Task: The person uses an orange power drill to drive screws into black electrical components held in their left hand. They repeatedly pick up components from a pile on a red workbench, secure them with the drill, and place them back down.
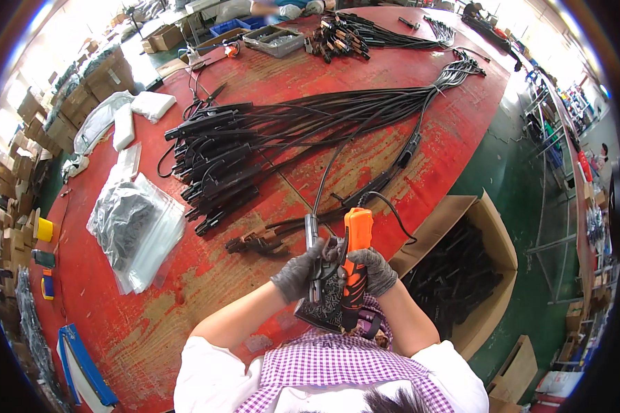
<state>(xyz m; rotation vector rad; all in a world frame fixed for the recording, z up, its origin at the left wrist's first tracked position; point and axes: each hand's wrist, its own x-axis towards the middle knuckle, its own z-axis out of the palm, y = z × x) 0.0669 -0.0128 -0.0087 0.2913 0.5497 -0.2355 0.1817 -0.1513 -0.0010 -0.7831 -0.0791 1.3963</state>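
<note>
While the elongated dark housing (315,279) is gripped by the gloved left hand (295,275), the orange-and-black power tool (359,233) is held upright beside it by the gloved right hand (377,272); the left fingers are curled about the housing, and the right fingers are wrapped around the tool's grip. Both pieces are held before the apron (317,365), near the close edge of the red table (213,289); their long axes are set almost parallel, running away from the body, with the housing placed on the left and the tool just to its right. The coming move, it is judged, is governed by this narrow side-by-side gap; the housing is reached from the right hand by a short leftward shift, the left hand being already upon it. Whether tool and housing are touching cannot be told, since the space between is crowded by fingers and dark parts; the tool's working tip cannot be made out either. From the housing's far end a thin black cable (322,180) is led away across the table.
</note>
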